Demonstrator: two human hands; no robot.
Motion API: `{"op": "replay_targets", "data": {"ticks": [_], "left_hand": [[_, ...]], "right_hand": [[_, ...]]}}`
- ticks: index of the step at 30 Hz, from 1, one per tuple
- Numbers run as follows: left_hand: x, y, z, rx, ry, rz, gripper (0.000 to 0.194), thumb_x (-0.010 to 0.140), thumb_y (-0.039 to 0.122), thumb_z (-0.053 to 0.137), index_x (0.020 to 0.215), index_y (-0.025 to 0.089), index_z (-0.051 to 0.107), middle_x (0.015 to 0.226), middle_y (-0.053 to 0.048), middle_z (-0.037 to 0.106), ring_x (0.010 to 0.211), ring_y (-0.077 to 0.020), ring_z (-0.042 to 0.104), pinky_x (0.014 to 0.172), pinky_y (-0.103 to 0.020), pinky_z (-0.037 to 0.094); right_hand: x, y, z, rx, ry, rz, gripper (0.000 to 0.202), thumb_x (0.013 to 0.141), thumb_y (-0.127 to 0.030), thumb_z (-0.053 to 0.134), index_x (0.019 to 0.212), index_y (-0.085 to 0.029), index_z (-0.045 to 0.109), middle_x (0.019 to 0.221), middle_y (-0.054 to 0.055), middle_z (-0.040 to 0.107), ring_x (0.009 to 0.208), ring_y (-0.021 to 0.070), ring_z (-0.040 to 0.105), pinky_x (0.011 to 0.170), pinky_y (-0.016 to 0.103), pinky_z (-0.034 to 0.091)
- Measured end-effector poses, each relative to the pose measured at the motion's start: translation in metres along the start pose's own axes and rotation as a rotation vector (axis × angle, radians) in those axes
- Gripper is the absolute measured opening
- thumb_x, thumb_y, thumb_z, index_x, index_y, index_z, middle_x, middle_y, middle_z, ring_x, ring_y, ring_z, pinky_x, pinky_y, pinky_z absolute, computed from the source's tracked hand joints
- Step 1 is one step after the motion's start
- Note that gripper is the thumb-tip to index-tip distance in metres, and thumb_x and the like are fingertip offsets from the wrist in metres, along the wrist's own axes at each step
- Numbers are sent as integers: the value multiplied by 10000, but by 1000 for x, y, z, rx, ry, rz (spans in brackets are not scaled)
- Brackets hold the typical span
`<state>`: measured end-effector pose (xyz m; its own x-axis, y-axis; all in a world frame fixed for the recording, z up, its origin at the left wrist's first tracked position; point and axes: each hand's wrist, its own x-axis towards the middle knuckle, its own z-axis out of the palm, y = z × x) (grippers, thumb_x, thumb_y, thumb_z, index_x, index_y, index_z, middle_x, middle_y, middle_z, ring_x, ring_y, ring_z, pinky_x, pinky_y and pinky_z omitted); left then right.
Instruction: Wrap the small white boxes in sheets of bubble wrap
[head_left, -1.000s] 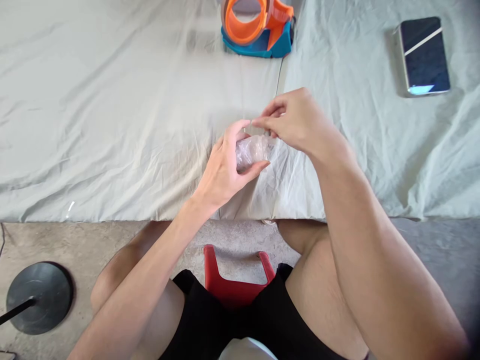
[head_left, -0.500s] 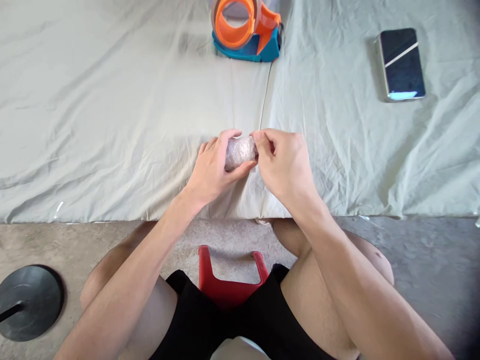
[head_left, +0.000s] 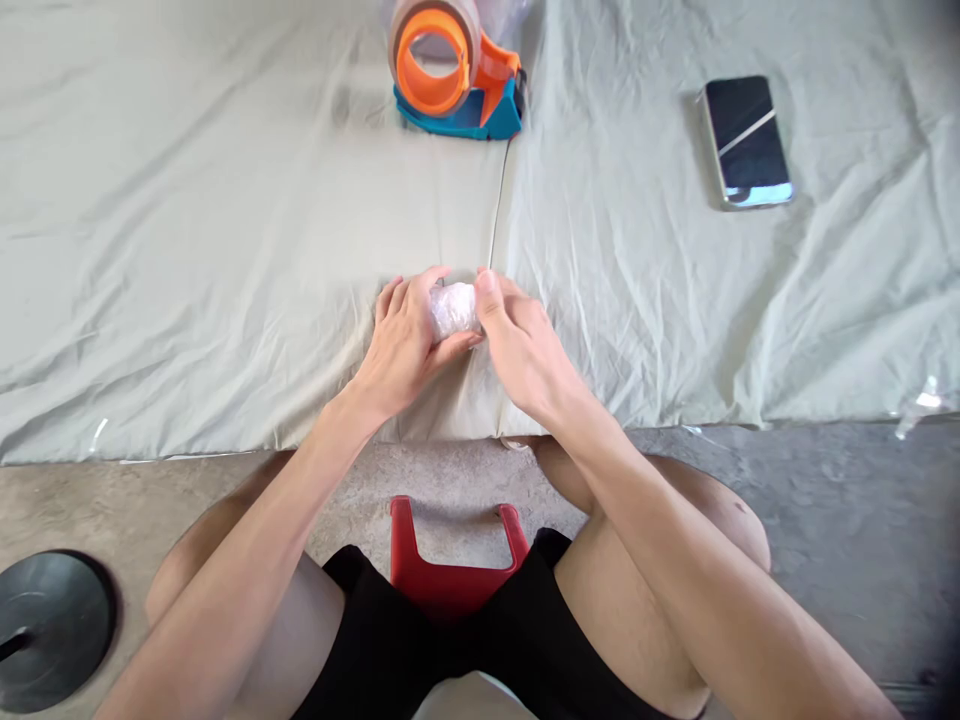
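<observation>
A small bundle in clear, shiny wrap (head_left: 454,310) lies between my hands, low over the near part of the cloth-covered table (head_left: 247,250). My left hand (head_left: 405,335) grips its left side, with the thumb along the near side and a finger over the far side. At the right end my right hand (head_left: 517,335) closes on it, thumb on top. Those right fingers are partly hidden behind the thumb and the hand. What sits inside the wrap cannot be made out.
An orange and teal tape dispenser (head_left: 457,85) with a tape roll stands at the back. A dark-faced phone-like device (head_left: 750,140) lies at the right. Below are a red stool (head_left: 457,585) between my legs and a round black base (head_left: 56,630) on the floor.
My right hand has turned from a pinch at the bundle's right end to lying along it, thumb on top. The whole view has shifted slightly; the left hand keeps its grip.
</observation>
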<state>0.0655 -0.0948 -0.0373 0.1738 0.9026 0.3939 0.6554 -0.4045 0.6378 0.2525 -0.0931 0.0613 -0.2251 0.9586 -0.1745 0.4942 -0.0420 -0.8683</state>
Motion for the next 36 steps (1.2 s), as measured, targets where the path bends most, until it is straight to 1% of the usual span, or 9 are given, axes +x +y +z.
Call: {"op": "replay_targets", "data": {"ticks": [4,8,15,19,23,27,30,33,36], "left_hand": [[6,3,-12,-79,-49,-78,980,954,905,771,1652,290,460,1489,-150,766,1416,-378,725,1296,-645,499],[13,14,-28,-72,-128,-134,868,893,835,895,1517,296,624,1531,-157,764,1410,-404,735,1260,-603,538],[21,8,-35,-100,-191,-93,905,813,746,1013,1508,288,659,1489,-153,767,1364,-418,770,1124,-582,652],[25,10,-35,-161,-210,-118,859,914,836,884,1559,325,634,1600,-156,724,1464,-422,724,1164,-632,640],[34,7,-56,-345,-113,-240,817,1070,934,527,1580,305,634,1766,-128,620,1687,-417,537,1378,-727,445],[41,-13,-83,-558,7,-387,935,925,1088,350,1497,432,690,1678,-14,717,1560,-418,649,1328,-724,498],[42,-17,-84,-614,53,-414,905,927,1098,399,1379,391,737,1474,-31,820,1411,-399,735,1233,-700,563],[40,-2,-70,-484,170,-393,954,957,1107,293,1182,312,768,1181,-69,853,1067,-321,808,1007,-628,643],[40,15,-59,-358,144,-288,779,992,1047,479,1095,327,759,1118,-40,838,994,-282,785,949,-569,653]], "right_hand": [[7,0,-2,165,127,31,606,1224,-642,376,905,-263,725,1457,103,779,1516,350,662,1237,485,546],[25,3,-2,215,293,4,457,1242,-543,403,1148,-282,767,1542,84,781,1587,291,626,1297,427,498],[57,10,-2,179,442,-233,362,1203,-356,375,972,-324,653,1241,72,841,1305,242,761,1104,377,600],[66,9,-1,18,482,-201,402,1205,-449,363,1114,-419,753,1335,30,830,1362,293,750,1124,448,604],[72,5,-8,279,530,-53,581,1235,-393,171,1214,-331,748,1448,53,819,1416,223,761,1257,434,550],[73,6,-22,243,478,52,469,1226,-537,320,1396,-383,729,1606,35,764,1538,253,703,1190,429,603],[73,12,-28,288,467,81,402,1207,-544,407,1430,-396,707,1700,40,702,1582,278,675,1168,446,631],[71,17,-25,521,496,-57,446,1256,-422,233,1366,-258,633,1773,131,616,1580,217,673,1244,384,573],[65,18,-20,403,509,-288,307,1245,-377,332,1371,-231,570,1772,163,564,1605,234,626,1249,378,540]]}}
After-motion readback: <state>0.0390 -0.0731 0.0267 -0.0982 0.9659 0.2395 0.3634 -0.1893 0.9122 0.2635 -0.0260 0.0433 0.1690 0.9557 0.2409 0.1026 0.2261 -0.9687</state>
